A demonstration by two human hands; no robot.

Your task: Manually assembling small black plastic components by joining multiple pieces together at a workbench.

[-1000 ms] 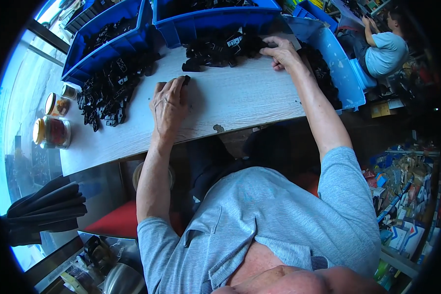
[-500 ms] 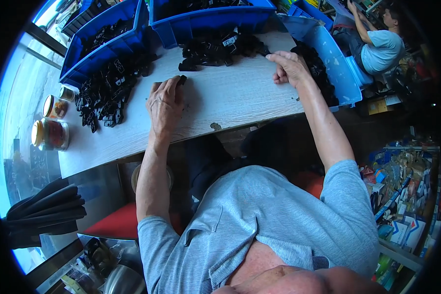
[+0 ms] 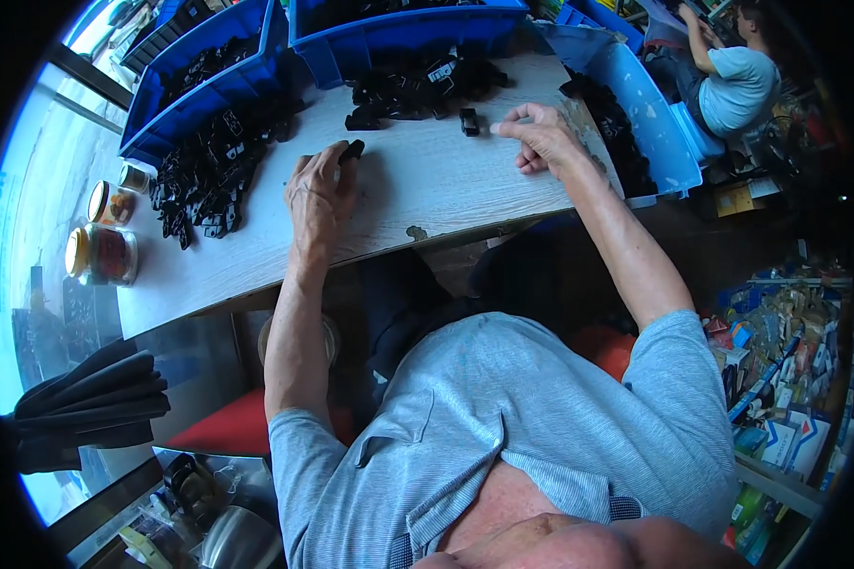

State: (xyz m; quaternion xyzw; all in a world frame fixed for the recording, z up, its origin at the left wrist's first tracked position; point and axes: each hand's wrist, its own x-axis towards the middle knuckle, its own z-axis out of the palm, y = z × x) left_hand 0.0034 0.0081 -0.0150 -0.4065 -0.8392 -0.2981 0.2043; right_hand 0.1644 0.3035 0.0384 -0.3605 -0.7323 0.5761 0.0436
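Note:
My left hand [image 3: 318, 194] rests on the light wood-grain table [image 3: 427, 180], closed around a small black plastic piece [image 3: 352, 151] that sticks out past its thumb and fingertips. To the right, my right hand [image 3: 544, 142] hovers over the table with nothing visible in it. Its forefinger and thumb reach leftward, slightly apart, while the other fingers curl under. A single black plastic piece [image 3: 469, 121] stands on the table just left of those fingertips, apart from them. Beyond it lies a heap of similar black pieces [image 3: 413, 90].
Another black heap [image 3: 213, 180] covers the table's left side. Blue bins [image 3: 408, 43] line the far edge, and a light-blue bin [image 3: 655, 114] of black parts adjoins the right edge. Jars [image 3: 100, 254] stand at far left. A person [image 3: 738, 85] sits beyond, at upper right.
My right hand has drawn slightly back from the far heap. A lone black piece now shows on the table left of its fingertips. My left hand keeps its piece, tilted slightly more upward.

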